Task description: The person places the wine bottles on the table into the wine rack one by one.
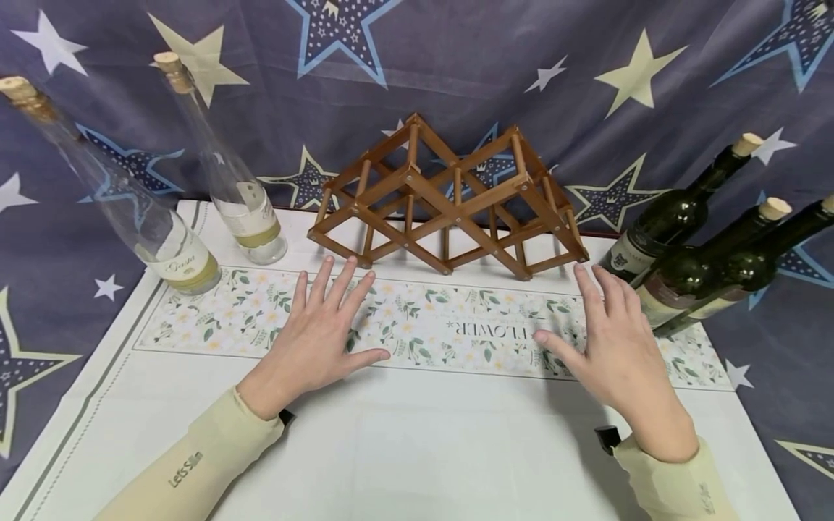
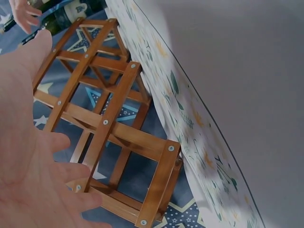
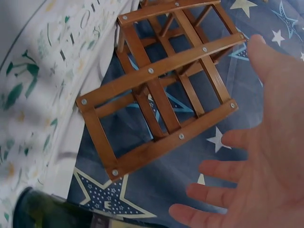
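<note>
A brown wooden lattice wine rack (image 1: pixel 458 219) stands at the back middle of the table, its diamond slots holding no bottles. My left hand (image 1: pixel 316 329), fingers spread and straight, hovers in front of the rack's left end and holds nothing. Over to the right, my right hand (image 1: pixel 615 347) is also spread, near the rack's right end and just left of several dark green wine bottles (image 1: pixel 680 278) with corks. Both wrist views show the rack (image 2: pixel 105 122) beyond the palms, apart from the fingers (image 3: pixel 213 194). Two clear corked bottles (image 1: pixel 185 264) (image 1: pixel 250 221) stand upright at the left.
A floral runner (image 1: pixel 417 325) with printed lettering crosses the white tablecloth (image 1: pixel 417 449). Behind the table hangs a dark curtain (image 1: pixel 456 65) with stars. The table's left edge (image 1: pixel 85 398) shows at the side.
</note>
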The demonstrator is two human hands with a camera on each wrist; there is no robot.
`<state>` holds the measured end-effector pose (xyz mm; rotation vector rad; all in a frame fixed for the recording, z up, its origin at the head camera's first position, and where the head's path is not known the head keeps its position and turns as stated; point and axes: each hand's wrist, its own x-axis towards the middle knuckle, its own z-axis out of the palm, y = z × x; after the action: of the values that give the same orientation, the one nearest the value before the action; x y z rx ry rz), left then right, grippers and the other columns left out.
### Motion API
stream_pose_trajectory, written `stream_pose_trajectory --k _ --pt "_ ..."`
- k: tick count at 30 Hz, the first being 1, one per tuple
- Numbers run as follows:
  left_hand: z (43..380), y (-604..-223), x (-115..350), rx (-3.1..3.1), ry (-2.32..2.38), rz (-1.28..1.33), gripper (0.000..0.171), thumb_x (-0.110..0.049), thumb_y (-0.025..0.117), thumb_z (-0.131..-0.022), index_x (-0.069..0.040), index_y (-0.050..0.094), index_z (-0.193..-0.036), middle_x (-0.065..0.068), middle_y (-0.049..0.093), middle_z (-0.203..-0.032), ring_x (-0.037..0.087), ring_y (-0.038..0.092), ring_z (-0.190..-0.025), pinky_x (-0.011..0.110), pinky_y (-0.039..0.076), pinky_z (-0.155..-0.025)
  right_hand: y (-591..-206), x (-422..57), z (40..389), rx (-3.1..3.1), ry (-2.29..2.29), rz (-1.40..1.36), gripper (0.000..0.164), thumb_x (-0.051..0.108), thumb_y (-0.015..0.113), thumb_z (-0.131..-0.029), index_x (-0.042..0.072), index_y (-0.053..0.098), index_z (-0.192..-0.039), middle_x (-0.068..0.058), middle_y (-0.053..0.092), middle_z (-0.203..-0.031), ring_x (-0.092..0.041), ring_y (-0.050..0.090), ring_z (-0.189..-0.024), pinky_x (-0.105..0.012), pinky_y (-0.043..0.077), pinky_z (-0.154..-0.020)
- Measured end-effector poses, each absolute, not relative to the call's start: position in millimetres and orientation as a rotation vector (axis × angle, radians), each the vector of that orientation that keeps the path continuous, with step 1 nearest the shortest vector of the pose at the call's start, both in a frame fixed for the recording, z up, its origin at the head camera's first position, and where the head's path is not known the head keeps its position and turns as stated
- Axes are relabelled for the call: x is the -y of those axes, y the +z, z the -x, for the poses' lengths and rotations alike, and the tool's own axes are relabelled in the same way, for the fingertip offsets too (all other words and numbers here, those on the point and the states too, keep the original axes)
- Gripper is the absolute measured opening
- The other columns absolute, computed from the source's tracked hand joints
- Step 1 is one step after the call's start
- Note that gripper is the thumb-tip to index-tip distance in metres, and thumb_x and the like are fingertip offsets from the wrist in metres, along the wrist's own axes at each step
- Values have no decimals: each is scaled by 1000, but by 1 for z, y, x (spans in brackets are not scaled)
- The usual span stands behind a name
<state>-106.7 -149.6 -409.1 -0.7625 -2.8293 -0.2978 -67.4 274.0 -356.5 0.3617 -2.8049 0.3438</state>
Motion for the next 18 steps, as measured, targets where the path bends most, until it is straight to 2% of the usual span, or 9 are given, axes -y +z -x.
stream_pose_trajectory --k 7,14,18 --pt "107 -409 152 2802 -323 781 117 -83 66 -85 -17 23 -171 19 16 -175 47 6 -160 75 10 -121 -348 -285 63 2719 428 -265 104 61 75 -92 6 28 -167 -33 38 -156 -57 38 -137 -71 32 -110" --pt "106 -409 155 2770 -323 798 117 -81 68 -85 -17 22 -171 17 17 -176 43 3 -162 76 16 -120 -343 -295 57 2622 462 -127 97 52 78 -92 5 34 -164 -36 44 -145 -58 42 -127 -73 38 -93" --pt "106 -409 158 2756 -329 807 116 -79 70 -85 -16 24 -171 16 16 -176 42 4 -162 76 18 -119 -340 -300 55 2569 487 -32 91 50 77 -94 2 37 -161 -33 48 -136 -54 43 -124 -73 39 -86"
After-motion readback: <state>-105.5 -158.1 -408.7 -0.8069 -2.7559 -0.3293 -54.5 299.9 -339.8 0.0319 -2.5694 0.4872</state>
